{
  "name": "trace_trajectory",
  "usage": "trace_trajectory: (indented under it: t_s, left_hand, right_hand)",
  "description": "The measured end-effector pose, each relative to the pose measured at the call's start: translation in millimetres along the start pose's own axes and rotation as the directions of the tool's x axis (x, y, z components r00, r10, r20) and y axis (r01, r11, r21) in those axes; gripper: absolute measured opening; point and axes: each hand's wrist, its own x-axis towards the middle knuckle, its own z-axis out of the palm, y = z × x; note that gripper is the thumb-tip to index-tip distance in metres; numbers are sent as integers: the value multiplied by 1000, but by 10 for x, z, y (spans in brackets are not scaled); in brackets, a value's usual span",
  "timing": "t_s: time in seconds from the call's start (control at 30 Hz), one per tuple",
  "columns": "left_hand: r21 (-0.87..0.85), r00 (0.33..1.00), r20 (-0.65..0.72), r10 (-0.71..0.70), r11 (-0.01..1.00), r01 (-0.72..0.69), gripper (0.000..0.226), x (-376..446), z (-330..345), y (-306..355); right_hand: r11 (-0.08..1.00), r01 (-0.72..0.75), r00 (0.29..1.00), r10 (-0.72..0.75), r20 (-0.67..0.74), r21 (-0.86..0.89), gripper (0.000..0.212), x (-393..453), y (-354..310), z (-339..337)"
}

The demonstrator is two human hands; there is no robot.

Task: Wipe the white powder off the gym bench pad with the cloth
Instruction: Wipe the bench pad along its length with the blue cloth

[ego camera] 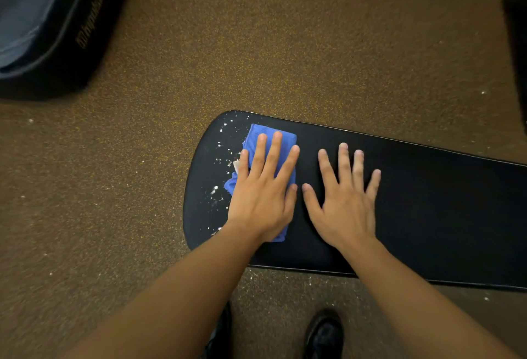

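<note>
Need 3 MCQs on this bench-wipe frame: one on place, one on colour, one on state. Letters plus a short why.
1. Where on the bench pad is the white powder?
A. At its rounded end, beside the cloth
B. Under the right hand
C. Along its far right part

2. What colour is the cloth?
A. Red
B. Blue
C. White

3. What is the right hand doing?
A. Gripping the cloth
B. Raised off the pad
C. Lying flat on the bare pad, fingers spread

Answers:
1 A: the specks lie on the rounded end, on the outer side of the cloth.
2 B: the folded cloth under the left hand is blue.
3 C: the right palm is down on black pad, apart from the cloth.
</note>
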Motion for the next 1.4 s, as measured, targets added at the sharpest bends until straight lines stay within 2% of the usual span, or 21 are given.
trace_trajectory:
  t_s: [0.2, 0.57, 0.7, 0.87, 1.03, 1.13, 1.27, 1.4]
  left_hand:
    - [-3, 998, -6, -64, 998, 64, 62, -49, 64, 29]
    - [67, 1000, 25, -6, 998, 4, 62, 271, 66, -65]
    - [103, 997, 51, -51, 994, 46, 64, 562, -67, -319]
    - [13, 995, -11, -103, 995, 104, 59, 241, -49, -448]
    - [29, 994, 6, -108, 994, 108, 59, -174, 50, -133]
    - [38, 997, 16, -78, 996, 77, 59, -112, 92, 20]
    - [40, 999, 46, -11, 999, 9, 57, 151, 31, -205]
    - [-18, 994, -21, -111, 994, 110, 56, 112, -6, -366]
  right_hand:
    - [1000, 4, 1000, -3, 7, -19, 69, -5, 8, 16]
    - [999, 1, 1000, -1, 0, -39, 68, -3, 12, 36]
    - [999, 1, 1000, -1, 0, -51, 68, 7, 8, 28]
    - [999, -2, 1000, 2, -2, -41, 68, -3, 15, 31]
    - [998, -12, 1000, 12, -3, -57, 69, -1, -7, 47]
    - [998, -14, 1000, 13, -9, -57, 69, -9, -7, 48]
    - [999, -13, 1000, 12, -19, -46, 68, -13, -3, 35]
    - [999, -22, 1000, 21, -18, -44, 68, -13, -3, 31]
